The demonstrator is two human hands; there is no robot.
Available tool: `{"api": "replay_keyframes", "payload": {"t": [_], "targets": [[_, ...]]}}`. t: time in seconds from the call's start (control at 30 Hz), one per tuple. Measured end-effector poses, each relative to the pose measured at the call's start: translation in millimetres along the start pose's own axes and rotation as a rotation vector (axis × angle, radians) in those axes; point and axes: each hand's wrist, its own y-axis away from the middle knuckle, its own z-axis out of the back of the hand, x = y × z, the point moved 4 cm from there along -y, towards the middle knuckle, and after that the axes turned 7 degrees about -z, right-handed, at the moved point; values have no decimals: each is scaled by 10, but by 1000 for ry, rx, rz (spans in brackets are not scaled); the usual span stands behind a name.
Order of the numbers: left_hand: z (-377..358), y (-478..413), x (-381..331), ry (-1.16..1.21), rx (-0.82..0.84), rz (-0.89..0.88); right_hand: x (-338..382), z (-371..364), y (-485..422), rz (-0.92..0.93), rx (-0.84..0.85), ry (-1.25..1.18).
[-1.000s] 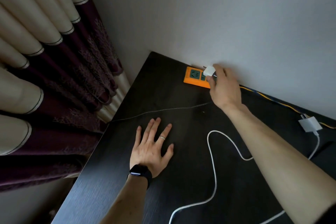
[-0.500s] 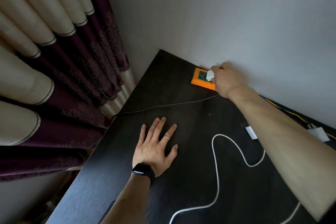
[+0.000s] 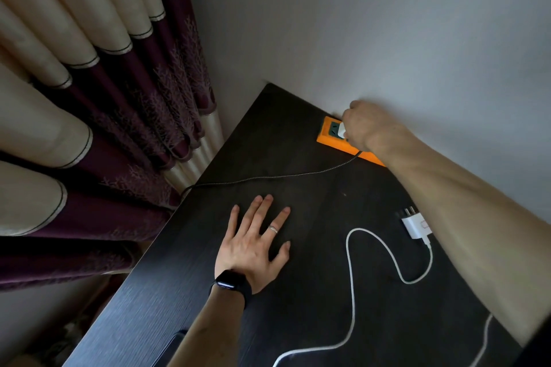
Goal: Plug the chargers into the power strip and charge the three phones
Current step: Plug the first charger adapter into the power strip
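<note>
Power strip (image 3: 331,142), orange with dark green socket faces, lay on the dark table (image 3: 179,277) at its far edge, tight against the pale wall (image 3: 387,24). Its right stretch was hidden behind the right forearm.

Right hand (image 3: 365,125) was over the strip's left end, fingers curled and pinching a small white charger (image 3: 341,130). Charger sat on the green socket face there. Could not tell whether its prongs were fully in.

Left hand (image 3: 253,244) lay flat on the tabletop, palm down, fingers spread and straight, holding nothing. A ring (image 3: 273,229) on one finger, a black watch (image 3: 231,283) on the wrist. It was well apart from the strip.

A thin dark braided cable (image 3: 268,177) ran from under the right hand, across the table, past the left fingertips and off the table's left edge.

A second white charger (image 3: 416,225) lay on its side beside the right forearm, prongs pointing toward the wall. Its white cable (image 3: 351,277) snaked in loops toward the near edge. Another white cable (image 3: 484,343) showed at lower right, mostly hidden by the arm.

Cream and dark purple curtain (image 3: 119,98) hung in folds left of the table.
</note>
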Motion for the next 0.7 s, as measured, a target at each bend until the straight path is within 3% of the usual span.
{"api": "replay_keyframes", "payload": {"t": [0.53, 0.7], "targets": [[-61, 29, -22, -24, -12, 13, 255, 139, -18, 10, 103, 116], [-55, 36, -4, -18, -9, 11, 256, 91, 63, -64, 50, 69]]}}
